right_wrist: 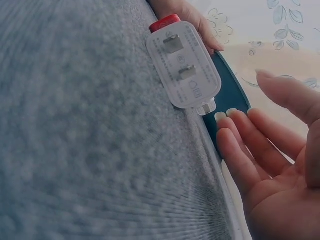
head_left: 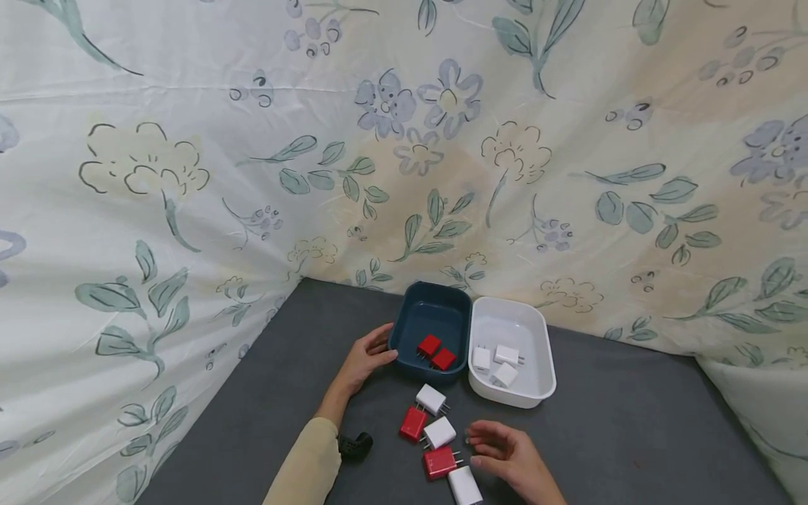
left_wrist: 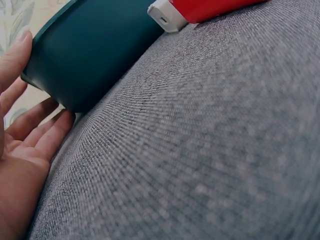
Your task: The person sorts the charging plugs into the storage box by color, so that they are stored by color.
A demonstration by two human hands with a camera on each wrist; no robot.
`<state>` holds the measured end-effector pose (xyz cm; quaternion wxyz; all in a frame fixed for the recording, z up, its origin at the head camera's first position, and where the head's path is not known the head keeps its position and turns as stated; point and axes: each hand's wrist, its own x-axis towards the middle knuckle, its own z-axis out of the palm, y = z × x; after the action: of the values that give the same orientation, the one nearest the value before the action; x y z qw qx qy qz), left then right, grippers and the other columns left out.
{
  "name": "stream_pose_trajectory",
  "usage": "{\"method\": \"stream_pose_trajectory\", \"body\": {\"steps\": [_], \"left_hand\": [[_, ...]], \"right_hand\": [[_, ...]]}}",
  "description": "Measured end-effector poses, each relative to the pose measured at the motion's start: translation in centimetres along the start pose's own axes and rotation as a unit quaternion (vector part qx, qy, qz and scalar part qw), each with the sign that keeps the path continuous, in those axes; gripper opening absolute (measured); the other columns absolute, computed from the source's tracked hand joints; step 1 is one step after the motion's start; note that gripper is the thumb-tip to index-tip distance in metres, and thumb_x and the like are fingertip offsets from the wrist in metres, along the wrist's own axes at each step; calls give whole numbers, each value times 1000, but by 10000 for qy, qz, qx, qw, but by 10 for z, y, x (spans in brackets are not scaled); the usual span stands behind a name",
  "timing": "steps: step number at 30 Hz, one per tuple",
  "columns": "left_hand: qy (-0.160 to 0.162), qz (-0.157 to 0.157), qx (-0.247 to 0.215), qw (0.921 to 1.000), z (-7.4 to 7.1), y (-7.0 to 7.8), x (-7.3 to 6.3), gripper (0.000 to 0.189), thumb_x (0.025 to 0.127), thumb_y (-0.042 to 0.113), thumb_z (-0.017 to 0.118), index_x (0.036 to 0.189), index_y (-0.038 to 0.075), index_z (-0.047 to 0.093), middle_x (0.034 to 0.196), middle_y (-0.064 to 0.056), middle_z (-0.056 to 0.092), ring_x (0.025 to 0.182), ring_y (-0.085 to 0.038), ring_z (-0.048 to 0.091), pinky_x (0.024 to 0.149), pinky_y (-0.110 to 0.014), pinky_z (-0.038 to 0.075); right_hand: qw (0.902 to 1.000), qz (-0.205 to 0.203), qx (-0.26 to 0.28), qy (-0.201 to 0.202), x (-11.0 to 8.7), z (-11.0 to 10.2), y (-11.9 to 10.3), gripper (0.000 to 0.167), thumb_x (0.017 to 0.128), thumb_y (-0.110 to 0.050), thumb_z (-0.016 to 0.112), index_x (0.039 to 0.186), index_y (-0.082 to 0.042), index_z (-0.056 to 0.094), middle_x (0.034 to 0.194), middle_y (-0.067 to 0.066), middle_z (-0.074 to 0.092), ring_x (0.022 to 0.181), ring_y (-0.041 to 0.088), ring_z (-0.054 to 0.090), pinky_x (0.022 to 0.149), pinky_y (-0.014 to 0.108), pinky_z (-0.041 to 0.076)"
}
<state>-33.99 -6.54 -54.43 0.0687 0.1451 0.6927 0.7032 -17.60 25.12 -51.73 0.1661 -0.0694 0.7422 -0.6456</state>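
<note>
My left hand (head_left: 368, 355) rests against the left wall of a dark blue bin (head_left: 435, 298), its fingers loosely bent along the outside and thumb near the front corner. Two red charger plugs (head_left: 429, 344) lie in that bin. My right hand (head_left: 505, 452) hovers relaxed and holds nothing, just right of a staggered row of chargers on the table. In the row, a white charger (head_left: 431, 398), a red charger (head_left: 413, 423), another white one (head_left: 439, 433), a second red one (head_left: 440, 463) and a last white one (head_left: 465, 485) run toward me.
Touching the blue bin's right side is a white bin (head_left: 544, 358) with three white chargers (head_left: 505, 355) inside. A dark strap-like object (head_left: 356, 447) is at the left wrist. Floral cloth (head_left: 379, 175) hangs behind the dark grey tabletop (head_left: 618, 421).
</note>
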Motion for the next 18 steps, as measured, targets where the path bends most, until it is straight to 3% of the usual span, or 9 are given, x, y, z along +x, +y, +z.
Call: {"method": "stream_pose_trajectory", "body": {"steps": [18], "left_hand": [[-21,60,6,10000,1,2,-1,64,90,17,70,148,14,42,146,-20,47,131,-37,50,100,-42,50]], "right_hand": [[9967,465,-322,-586,1,-5,3,58,83,-12,76,131,11,52,123,18,65,108,22,65,88,27,55]]}}
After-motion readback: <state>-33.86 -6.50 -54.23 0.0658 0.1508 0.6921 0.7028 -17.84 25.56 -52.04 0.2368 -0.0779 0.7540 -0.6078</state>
